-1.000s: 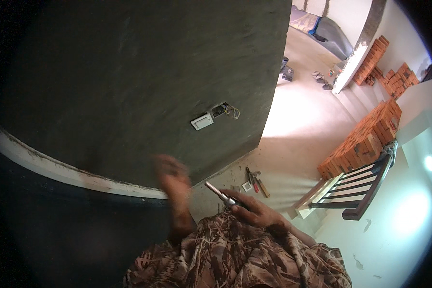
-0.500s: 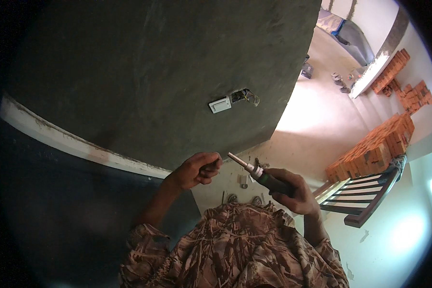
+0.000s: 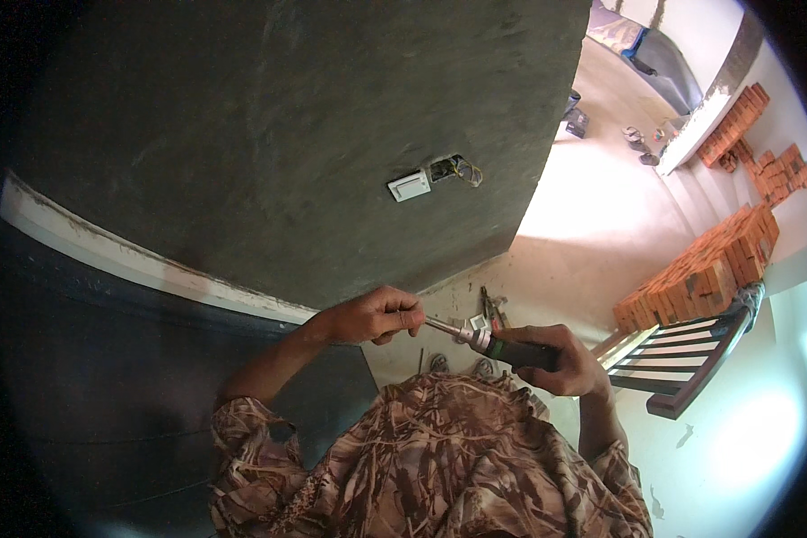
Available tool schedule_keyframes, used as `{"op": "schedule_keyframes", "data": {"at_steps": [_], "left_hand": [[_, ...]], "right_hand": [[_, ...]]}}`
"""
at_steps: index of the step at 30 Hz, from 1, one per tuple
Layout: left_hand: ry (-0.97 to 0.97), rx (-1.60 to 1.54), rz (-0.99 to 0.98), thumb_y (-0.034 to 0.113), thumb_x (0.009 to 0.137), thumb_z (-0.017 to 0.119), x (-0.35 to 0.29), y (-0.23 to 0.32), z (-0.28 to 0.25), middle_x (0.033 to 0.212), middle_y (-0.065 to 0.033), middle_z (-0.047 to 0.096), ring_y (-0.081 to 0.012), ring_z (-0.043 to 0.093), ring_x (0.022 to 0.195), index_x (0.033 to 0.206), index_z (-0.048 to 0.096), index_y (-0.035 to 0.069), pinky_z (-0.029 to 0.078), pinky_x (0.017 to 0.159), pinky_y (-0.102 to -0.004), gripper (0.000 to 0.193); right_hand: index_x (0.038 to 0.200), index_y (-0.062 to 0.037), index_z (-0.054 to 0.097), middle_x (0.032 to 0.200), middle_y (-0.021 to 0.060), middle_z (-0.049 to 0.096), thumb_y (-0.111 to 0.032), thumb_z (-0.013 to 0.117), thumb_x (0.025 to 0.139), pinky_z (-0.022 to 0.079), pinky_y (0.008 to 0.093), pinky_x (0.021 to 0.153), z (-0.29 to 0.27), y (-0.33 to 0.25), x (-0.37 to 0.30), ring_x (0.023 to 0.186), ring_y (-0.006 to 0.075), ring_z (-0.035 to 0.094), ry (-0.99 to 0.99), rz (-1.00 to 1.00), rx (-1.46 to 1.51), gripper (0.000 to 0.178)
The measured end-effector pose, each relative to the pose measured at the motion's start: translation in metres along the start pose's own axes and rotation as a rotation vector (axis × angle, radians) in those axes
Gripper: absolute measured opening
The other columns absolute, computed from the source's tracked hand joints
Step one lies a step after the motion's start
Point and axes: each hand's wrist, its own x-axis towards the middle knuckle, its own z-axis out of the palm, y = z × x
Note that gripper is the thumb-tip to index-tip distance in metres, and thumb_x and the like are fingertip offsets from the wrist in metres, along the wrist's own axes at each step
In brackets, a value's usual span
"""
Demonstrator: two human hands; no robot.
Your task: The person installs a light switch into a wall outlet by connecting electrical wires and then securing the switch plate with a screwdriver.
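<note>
Right hand (image 3: 560, 361): you grip the screwdriver (image 3: 480, 339) by its handle
Left hand (image 3: 372, 316): your fingers close on its tip
Beyond left hand: white switch (image 3: 410, 186), wired recess (image 3: 441, 169)
Beneath hands: tools (image 3: 490, 309) on floor (image 3: 547, 278)
Past right hand: railing (image 3: 696, 369), bricks (image 3: 704, 273)

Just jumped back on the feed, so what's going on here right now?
The right hand grips a screwdriver-like tool, its metal shaft pointing left. The left hand is curled at the shaft's tip; whether it pinches anything small is hidden. Ahead, on the dark wall, is a white switch plate, and just right of it an open box with loose wires sticking out.
</note>
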Motion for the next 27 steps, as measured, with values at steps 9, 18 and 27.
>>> {"op": "schedule_keyframes", "data": {"at_steps": [9, 18, 27], "left_hand": [[-0.107, -0.129, -0.05, 0.032, 0.101, 0.048, 0.01, 0.004, 0.004, 0.057, 0.0083, 0.031, -0.0029, 0.027, 0.048, 0.091, 0.06, 0.005, 0.026, 0.045, -0.0238, 0.031], [0.005, 0.495, 0.191, 0.028, 0.099, 0.046, 0.023, 0.0, 0.008, 0.062, -0.0009, 0.043, -0.011, 0.041, 0.055, 0.084, 0.054, 0.003, 0.034, 0.05, -0.0326, 0.03], [0.22, 0.778, 0.443, 0.028, 0.097, 0.045, 0.039, 0.012, 0.032, 0.067, -0.0054, 0.044, -0.0162, 0.04, 0.056, 0.08, 0.045, 0.005, 0.037, 0.052, -0.0353, 0.029]], "right_hand": [[0.13, 0.0062, 0.052, 0.109, 0.0129, 0.066, 0.004, 0.062, 0.075, 0.052, 0.0249, 0.076, 0.0, 0.03, -0.017, 0.087, 0.0132, 0.063, 0.019, -0.117, 0.143, 0.056], [0.133, 0.0069, 0.046, 0.117, 0.0145, 0.063, 0.003, 0.064, 0.078, 0.053, 0.0297, 0.088, 0.003, 0.051, -0.028, 0.101, 0.0173, 0.062, 0.012, -0.042, 0.346, 0.058], [0.134, 0.0019, 0.049, 0.126, 0.0132, 0.058, 0.003, 0.055, 0.072, 0.044, 0.0332, 0.099, 0.019, 0.076, -0.03, 0.112, 0.0212, 0.057, -0.014, -0.031, 0.467, 0.062]]}}
